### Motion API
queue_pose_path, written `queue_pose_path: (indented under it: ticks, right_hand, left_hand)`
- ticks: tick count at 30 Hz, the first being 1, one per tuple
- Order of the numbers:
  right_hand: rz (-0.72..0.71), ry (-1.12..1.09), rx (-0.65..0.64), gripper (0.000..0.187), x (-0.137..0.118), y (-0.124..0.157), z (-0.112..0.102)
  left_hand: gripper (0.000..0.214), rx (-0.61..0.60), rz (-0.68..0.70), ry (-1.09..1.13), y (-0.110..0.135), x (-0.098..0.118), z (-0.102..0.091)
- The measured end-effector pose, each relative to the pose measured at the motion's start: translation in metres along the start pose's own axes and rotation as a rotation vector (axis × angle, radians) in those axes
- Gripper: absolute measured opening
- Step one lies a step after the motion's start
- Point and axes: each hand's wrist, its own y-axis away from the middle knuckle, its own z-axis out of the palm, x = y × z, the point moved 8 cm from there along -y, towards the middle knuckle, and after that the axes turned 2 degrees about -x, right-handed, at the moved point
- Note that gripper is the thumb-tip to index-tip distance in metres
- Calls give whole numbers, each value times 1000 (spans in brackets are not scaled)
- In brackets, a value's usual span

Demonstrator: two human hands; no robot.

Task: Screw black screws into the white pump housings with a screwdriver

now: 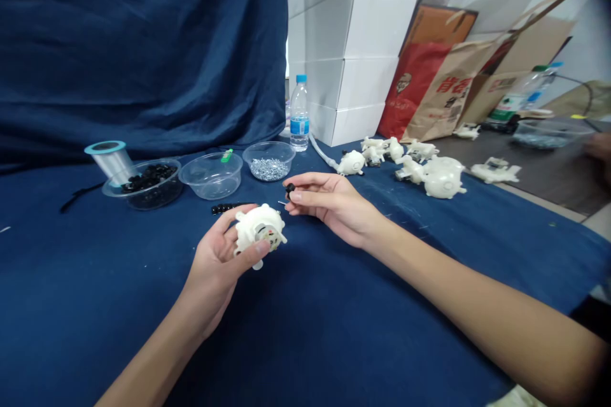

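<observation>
My left hand (217, 254) is closed around a white plastic toy body (259, 227) with its open underside turned up, showing small inner parts. My right hand (329, 200) is just to its right, fingers pinched on a small black wheel-like part (289, 188) with a short metal pin. The two hands are a few centimetres apart above the blue cloth (305, 318). A short row of black parts (224, 207) lies on the cloth just behind my left hand.
Behind stand a bowl of black parts (149, 179), an empty clear bowl (212, 176) with a green item, a bowl of metal screws (268, 162), a solder-like spool (111, 158) and a water bottle (299, 113). Several finished white toys (442, 176) lie at right. Another person's hand (600, 147) is at far right.
</observation>
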Motion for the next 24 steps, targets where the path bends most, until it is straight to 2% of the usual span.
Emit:
queue_pose_path:
  ticks: [6, 12, 19, 24]
  right_hand:
    - [-41, 57, -29, 28, -3, 4, 9]
    - [-36, 90, -68, 28, 3, 8, 19]
    - [-3, 86, -63, 27, 11, 7, 17]
    - [13, 64, -55, 29, 12, 7, 17]
  left_hand:
    - [44, 40, 39, -98, 0, -2, -1]
    - [54, 117, 100, -261, 3, 5, -2]
    - [41, 189, 275, -508, 12, 26, 5]
    - [43, 211, 294, -571, 14, 27, 4]
